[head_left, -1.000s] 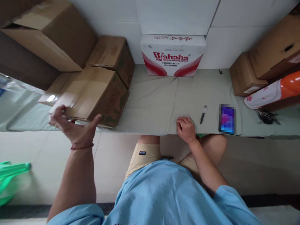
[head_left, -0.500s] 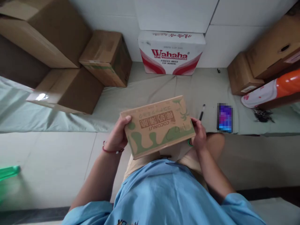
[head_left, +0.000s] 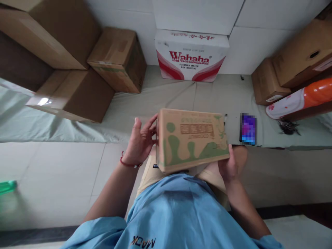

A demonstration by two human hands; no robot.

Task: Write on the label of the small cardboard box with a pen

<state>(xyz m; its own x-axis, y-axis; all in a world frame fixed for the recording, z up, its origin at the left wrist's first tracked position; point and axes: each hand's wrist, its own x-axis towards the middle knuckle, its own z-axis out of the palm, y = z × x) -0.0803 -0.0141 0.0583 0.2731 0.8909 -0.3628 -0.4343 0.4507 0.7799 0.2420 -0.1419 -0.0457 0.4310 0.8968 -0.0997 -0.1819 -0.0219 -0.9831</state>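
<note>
The brown cardboard carton with green printed shapes and a "COCONUT" label is held above the person's lap, just in front of the near edge of the pale green cloth-covered table, with its printed face turned up toward the camera. The left hand lies against the carton's left end, fingers spread and only lightly curled, touching the end face rather than wrapping it. The right hand supports the carton at its lower right corner, the palm under the carton and the fingers hidden beneath it (how far they are curled cannot be told). A red cord bracelet sits on the left wrist. On the table, near its near edge and just right of the carton, lie a black pen and a blurred purple phone. At the far edge stands a white and red "Wahaha" water carton. Plain brown cardboard boxes are stacked at the left end, and more brown boxes with an orange and white cylinder occupy the right end.
</note>
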